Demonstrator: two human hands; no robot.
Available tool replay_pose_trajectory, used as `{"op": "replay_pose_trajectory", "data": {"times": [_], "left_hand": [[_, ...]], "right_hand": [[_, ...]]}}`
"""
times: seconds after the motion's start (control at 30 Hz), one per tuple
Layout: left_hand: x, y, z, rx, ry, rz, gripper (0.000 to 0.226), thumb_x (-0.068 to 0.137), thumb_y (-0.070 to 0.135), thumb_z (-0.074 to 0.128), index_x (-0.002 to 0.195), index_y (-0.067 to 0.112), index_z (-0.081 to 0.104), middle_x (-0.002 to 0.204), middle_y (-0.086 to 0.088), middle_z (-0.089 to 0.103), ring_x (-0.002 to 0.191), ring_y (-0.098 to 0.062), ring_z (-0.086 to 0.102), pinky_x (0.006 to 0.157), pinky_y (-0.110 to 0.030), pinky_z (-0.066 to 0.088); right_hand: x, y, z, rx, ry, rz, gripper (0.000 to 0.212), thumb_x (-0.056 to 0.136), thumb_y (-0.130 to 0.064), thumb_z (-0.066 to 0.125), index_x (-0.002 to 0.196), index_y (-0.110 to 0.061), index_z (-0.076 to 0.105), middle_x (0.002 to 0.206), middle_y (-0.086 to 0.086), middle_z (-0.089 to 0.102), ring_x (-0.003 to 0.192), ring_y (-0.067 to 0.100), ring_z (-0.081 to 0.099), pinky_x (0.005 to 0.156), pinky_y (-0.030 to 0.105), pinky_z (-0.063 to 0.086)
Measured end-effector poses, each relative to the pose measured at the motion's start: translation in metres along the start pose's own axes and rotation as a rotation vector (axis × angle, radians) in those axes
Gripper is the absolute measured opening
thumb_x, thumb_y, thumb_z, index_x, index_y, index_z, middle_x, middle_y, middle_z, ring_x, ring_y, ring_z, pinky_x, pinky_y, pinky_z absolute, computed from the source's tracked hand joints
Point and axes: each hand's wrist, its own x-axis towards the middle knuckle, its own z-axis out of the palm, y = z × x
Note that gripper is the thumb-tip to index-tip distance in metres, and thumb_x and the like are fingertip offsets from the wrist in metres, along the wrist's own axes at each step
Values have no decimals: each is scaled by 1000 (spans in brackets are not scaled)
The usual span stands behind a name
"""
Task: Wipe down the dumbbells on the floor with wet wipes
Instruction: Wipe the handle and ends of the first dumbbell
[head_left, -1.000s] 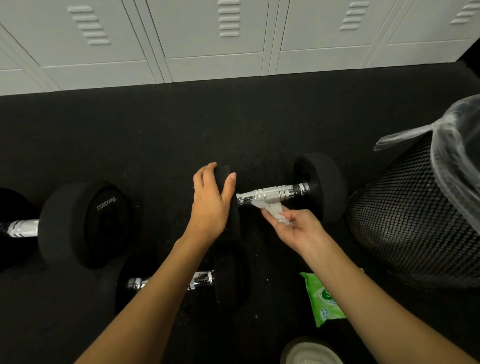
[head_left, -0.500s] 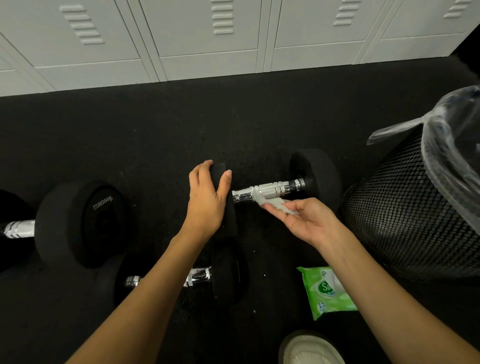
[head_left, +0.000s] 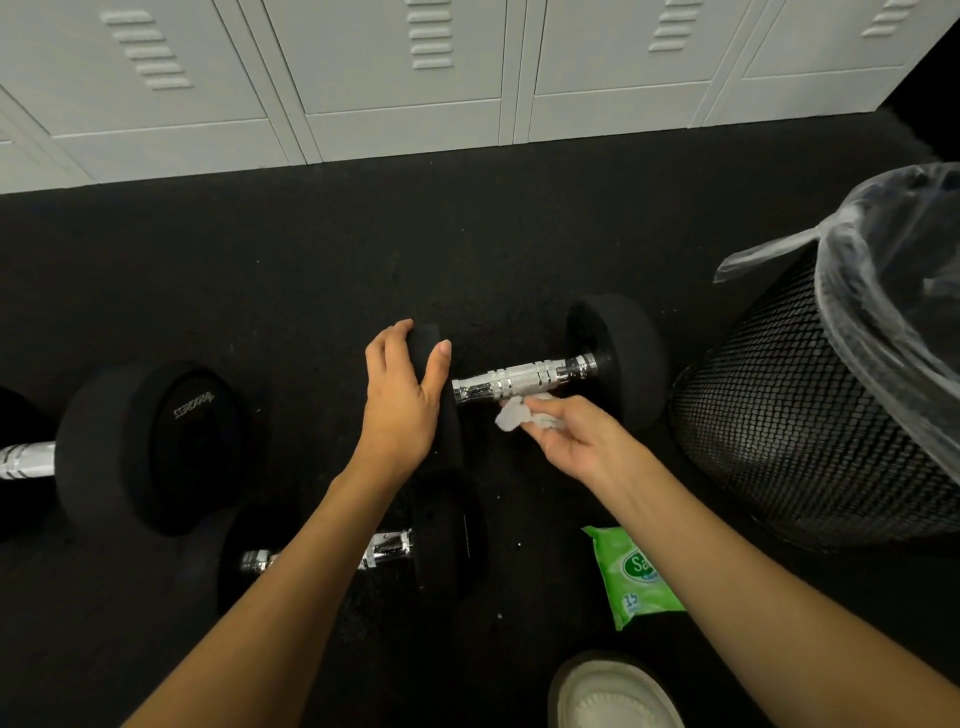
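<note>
Handle (head_left: 519, 382) of dumbbell (head_left: 618, 358) runs left-right, just beyond my right fingers (head_left: 543, 410) pinching the wipe (head_left: 511, 418); left fingers (head_left: 397, 345) grip its left head (head_left: 451, 441), steadying.

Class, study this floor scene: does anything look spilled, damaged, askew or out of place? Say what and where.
Nothing is spilled or damaged. Only small oddities: white specks lie on the black floor near the wipes pack, and the loose tail of the bin liner sticks out sideways from the mesh bin.
</note>
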Motion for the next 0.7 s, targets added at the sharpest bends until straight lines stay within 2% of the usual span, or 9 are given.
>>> {"op": "replay_pose_trajectory", "data": {"times": [0.07,0.2,0.3,0.33,0.4,0.53,0.63,0.7], "left_hand": [[-1,0,-1,-5,0,1,57,98,42,40,146,15,27,149,-2,25,134,-16,31,99,-22,26],[-1,1,-1,-14,-5,-2,57,98,42,40,146,15,27,149,-1,25,134,-15,31,99,-21,26],[-1,2,0,-16,-4,-7,56,98,42,40,146,16,27,149,-1,24,135,-15,31,99,-21,25],[-1,2,0,-14,-5,-11,56,98,42,40,146,16,27,149,-1,24,135,-15,30,99,-21,24],[0,2,-1,-10,-9,-16,57,98,42,40,146,16,27,150,-2,24,136,-16,30,99,-21,24],[-1,1,-2,-10,-11,-7,57,98,43,41,146,15,27,149,-1,24,135,-15,31,100,-21,25],[-1,0,-2,-24,-8,-7,58,98,43,42,146,16,27,149,-1,26,135,-14,31,101,-20,25],[-2,-2,-2,-74,3,-31,65,95,46,47,147,16,23,150,-1,27,135,-13,32,107,-24,29]], "right_hand": [[-6,-8,-2,37,23,15,40,93,16,35,133,13,41,137,29,46,128,37,47,112,39,32],[-10,-10,-3,21,69,30,38,92,16,39,129,12,45,134,29,49,124,38,51,109,43,36],[-8,-8,7,-24,78,24,29,93,15,36,117,12,51,134,29,49,125,38,50,110,43,34],[-8,-8,10,-29,75,16,31,93,16,35,120,12,50,134,29,49,125,39,50,110,43,35],[-12,-9,11,-28,59,-3,38,92,18,34,127,11,46,134,30,48,124,41,50,109,43,36],[-24,-14,-7,-18,-31,27,40,90,18,36,129,12,44,131,32,50,119,41,54,99,43,47],[-29,-21,-7,-232,-87,-113,44,88,15,39,128,3,52,123,26,60,105,32,64,81,36,57],[-29,-26,-1,-646,-8,-426,44,87,9,44,123,-8,61,119,13,65,95,22,66,78,25,57]]}}
